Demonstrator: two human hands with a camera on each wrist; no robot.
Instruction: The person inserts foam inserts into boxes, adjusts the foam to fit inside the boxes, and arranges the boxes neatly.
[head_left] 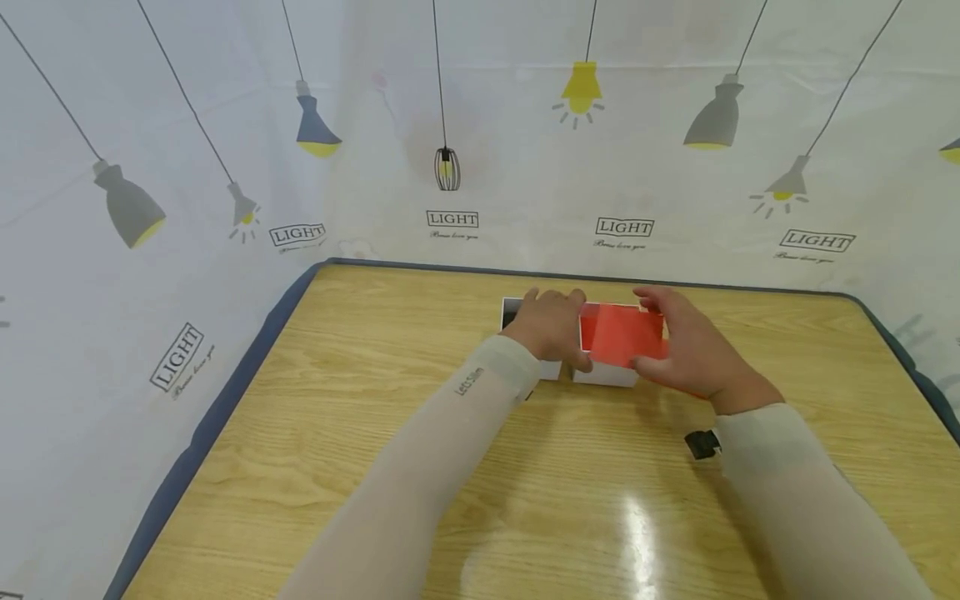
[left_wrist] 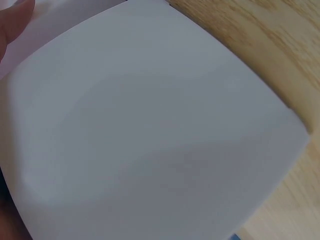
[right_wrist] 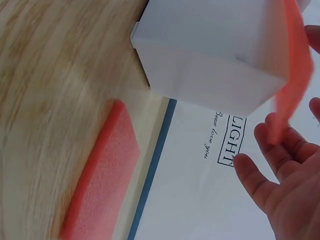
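Two small white boxes stand side by side at the back of the table. The left box (head_left: 551, 369) shows a dark inside; the right box (head_left: 603, 373) has red at its top. My left hand (head_left: 547, 321) lies over the space between them and grips the right box's left side, thumb at the front. A thin red sheet (head_left: 628, 335) stands up at the right box's opening. My right hand (head_left: 693, 350) holds its right edge between thumb and fingers; in the right wrist view the sheet bends down to the fingertips (right_wrist: 272, 137). White box wall (left_wrist: 145, 115) fills the left wrist view.
A red foam slab (right_wrist: 107, 180) lies on the table beside the right box. A small black object (head_left: 702, 444) sits near the right sleeve. A white curtain (head_left: 517, 167) printed with lamps hangs behind the wooden tabletop (head_left: 360, 400).
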